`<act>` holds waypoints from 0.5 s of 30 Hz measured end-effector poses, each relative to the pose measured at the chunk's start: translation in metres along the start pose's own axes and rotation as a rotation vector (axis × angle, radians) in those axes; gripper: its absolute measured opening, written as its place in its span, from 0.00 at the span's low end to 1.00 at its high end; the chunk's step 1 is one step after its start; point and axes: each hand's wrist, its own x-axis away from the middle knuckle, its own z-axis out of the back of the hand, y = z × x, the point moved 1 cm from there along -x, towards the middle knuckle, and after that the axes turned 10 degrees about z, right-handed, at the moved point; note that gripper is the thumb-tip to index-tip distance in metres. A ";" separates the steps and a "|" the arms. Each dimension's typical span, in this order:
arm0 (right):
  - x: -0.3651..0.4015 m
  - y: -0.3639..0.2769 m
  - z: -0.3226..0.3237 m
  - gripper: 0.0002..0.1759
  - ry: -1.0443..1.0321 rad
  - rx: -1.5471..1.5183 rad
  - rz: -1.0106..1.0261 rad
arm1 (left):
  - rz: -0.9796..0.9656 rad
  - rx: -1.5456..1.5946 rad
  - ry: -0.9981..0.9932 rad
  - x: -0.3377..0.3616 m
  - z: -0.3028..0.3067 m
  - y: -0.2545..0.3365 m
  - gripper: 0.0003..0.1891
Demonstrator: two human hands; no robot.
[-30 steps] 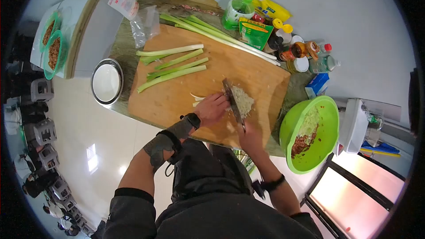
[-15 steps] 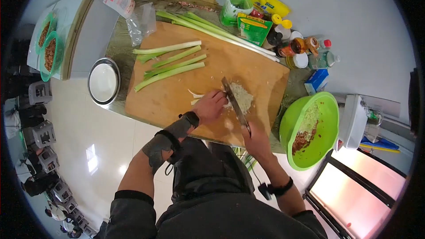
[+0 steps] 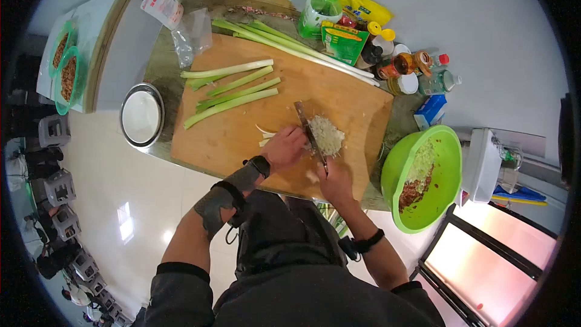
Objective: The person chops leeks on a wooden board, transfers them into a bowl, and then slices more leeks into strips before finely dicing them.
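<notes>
My right hand (image 3: pixel 336 181) is wrapped round the handle of a knife (image 3: pixel 308 128), whose blade points away from me over the wooden cutting board (image 3: pixel 236 136). My left hand (image 3: pixel 286 147) is closed just left of the blade, its fingertips bent down on pale scallion pieces (image 3: pixel 265 138) that stick out on its left side. Against the blade's right side lies a heap of chopped white scallion (image 3: pixel 327 135). Several cut green stalks (image 3: pixel 233 108) rest at the board's left, and longer scallions (image 3: pixel 296 50) lie along its far edge.
A green bowl (image 3: pixel 393 175) with chopped scallion and reddish filling stands at the right. Bottles, jars and a green packet (image 3: pixel 344 42) crowd the back right. White bowl (image 3: pixel 141 116) at the left edge, plastic bag (image 3: pixel 183 45) behind it. People and stools are far left.
The knife and my right hand have shifted left, closer to my left hand. The heap of chopped scallion now shows more fully beside the blade.
</notes>
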 end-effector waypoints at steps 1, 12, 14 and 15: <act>-0.005 -0.011 0.010 0.20 -0.024 -0.025 -0.024 | -0.001 0.004 -0.008 0.002 -0.003 -0.005 0.17; 0.003 -0.033 0.055 0.16 -0.074 -0.137 -0.030 | -0.016 -0.016 -0.044 0.005 -0.002 0.000 0.17; 0.004 -0.027 0.056 0.18 -0.066 -0.096 0.022 | 0.010 -0.028 -0.062 0.003 0.003 0.001 0.17; 0.004 -0.020 0.035 0.18 -0.046 -0.044 0.027 | -0.001 -0.017 -0.041 0.004 0.003 0.000 0.17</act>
